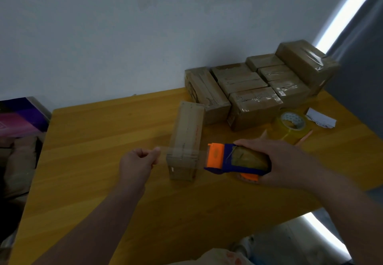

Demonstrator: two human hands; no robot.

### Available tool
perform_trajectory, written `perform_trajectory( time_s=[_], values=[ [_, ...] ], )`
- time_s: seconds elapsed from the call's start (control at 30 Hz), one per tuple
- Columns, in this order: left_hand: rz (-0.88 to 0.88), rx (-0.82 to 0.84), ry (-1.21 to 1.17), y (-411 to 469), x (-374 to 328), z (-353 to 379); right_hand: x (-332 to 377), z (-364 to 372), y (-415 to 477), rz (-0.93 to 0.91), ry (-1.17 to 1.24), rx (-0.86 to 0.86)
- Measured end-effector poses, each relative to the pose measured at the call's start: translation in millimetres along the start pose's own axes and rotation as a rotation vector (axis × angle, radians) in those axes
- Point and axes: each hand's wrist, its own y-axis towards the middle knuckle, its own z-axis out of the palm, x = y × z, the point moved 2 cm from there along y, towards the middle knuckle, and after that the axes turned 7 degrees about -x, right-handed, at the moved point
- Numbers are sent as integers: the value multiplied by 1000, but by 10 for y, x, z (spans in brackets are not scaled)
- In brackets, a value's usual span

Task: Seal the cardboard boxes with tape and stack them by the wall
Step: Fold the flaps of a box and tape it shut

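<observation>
The long brown cardboard box (187, 132) is set at mid-frame on the yellow wooden table (99, 140), not yet sealed; clear tape (182, 154) is stretched across its near end. The tape's end is pinched in the grip of the left hand (136, 163), and the blue-and-orange dispenser (232, 159) is clasped by the right hand (286, 161). Taped brown boxes (255, 86) are stacked against the wall at upper right.

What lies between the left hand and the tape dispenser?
Head view: a strip of clear tape, stretched across the near end of the cardboard box.
</observation>
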Motion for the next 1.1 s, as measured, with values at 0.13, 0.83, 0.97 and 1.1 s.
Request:
perform_trajectory(
  time_s=[0.13,0.83,0.97,1.1],
  values=[
    [-17,-5,31,40,63,25,-25,88,31,0,33,0],
    [-202,379,306,184,272,76,63,359,147,4,171,34],
    [94,83,215,129,115,60,84,409,147,10,216,25],
    [147,180,217,-36,62,113,109,462,122,42,251,21]
  ],
)
